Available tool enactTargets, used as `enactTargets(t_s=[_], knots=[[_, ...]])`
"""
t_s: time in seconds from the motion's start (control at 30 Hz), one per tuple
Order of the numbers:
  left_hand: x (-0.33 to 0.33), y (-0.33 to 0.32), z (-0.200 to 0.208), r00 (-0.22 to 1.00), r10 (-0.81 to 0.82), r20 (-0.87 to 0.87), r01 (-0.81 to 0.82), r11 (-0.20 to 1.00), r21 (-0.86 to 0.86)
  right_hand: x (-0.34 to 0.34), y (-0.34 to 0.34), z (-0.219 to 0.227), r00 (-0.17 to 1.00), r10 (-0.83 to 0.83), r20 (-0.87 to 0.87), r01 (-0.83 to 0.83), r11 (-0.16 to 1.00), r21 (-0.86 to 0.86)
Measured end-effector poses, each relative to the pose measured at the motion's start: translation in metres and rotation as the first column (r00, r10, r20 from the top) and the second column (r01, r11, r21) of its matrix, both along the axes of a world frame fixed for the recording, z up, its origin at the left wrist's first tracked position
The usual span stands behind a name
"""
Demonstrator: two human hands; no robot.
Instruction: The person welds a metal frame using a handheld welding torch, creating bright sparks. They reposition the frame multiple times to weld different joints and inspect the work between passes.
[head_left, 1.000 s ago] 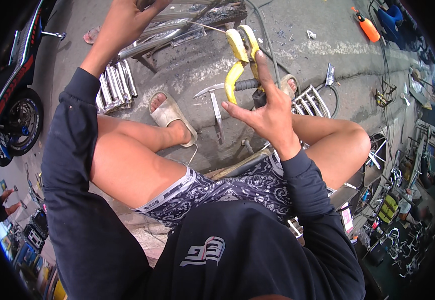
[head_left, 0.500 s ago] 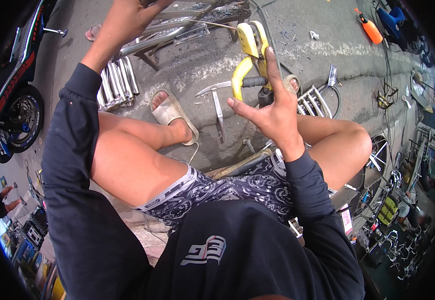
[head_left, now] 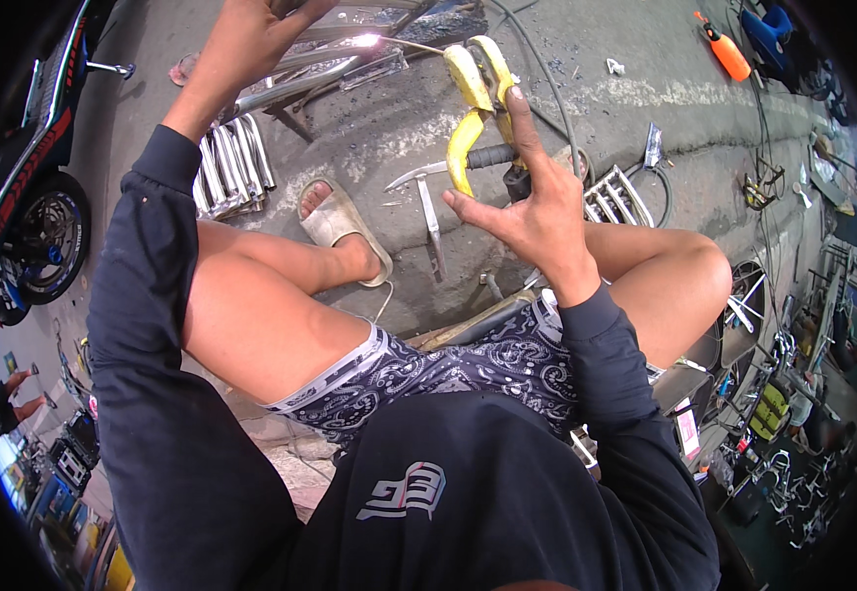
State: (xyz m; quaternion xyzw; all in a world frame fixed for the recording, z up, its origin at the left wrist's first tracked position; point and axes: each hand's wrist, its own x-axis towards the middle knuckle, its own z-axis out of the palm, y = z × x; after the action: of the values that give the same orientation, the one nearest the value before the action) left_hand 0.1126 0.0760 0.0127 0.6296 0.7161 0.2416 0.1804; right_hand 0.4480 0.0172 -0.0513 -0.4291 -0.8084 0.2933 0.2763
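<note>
My right hand point(head_left: 541, 207) is closed on a yellow welding electrode holder point(head_left: 468, 138), thumb and index finger stretched along it. From its jaws a thin welding rod point(head_left: 416, 45) runs left to a bright arc on the metal tube frame point(head_left: 335, 71). My left hand point(head_left: 256, 44) is beyond the frame's near side, cut off by the top edge. Its fingers curl near something dark that I cannot make out. Beneath the holder, a chipping hammer point(head_left: 430, 202) with a black-wrapped handle point(head_left: 492, 158) lies on the ground.
Bundled shiny tubes point(head_left: 233, 165) lie left of my sandalled foot point(head_left: 345, 231); more tubes point(head_left: 617, 202) lie to the right. A motorcycle point(head_left: 39, 227) stands at far left. An orange bottle point(head_left: 729, 57) is at upper right. Cables point(head_left: 551, 69) cross the ground. Metal parts crowd the right side.
A bright arc has appeared at the rod's tip. My right hand and the electrode holder have shifted slightly left and up. My left hand has barely moved.
</note>
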Motion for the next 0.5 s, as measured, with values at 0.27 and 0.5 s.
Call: enactTargets(t_s=[0.27, 0.5], knots=[[-0.0053, -0.0028, -0.0009, 0.999, 0.024, 0.037, -0.026, 0.998, 0.049, -0.0054, -0.0044, -0.0059, 0.993, -0.003, -0.115, 0.005, 1.000, 0.016], [-0.0037, -0.0035, -0.0023, 0.997, 0.069, 0.026, -0.070, 0.997, 0.013, -0.0035, -0.0031, -0.0026, 1.000, -0.002, -0.030, 0.003, 0.999, 0.034]])
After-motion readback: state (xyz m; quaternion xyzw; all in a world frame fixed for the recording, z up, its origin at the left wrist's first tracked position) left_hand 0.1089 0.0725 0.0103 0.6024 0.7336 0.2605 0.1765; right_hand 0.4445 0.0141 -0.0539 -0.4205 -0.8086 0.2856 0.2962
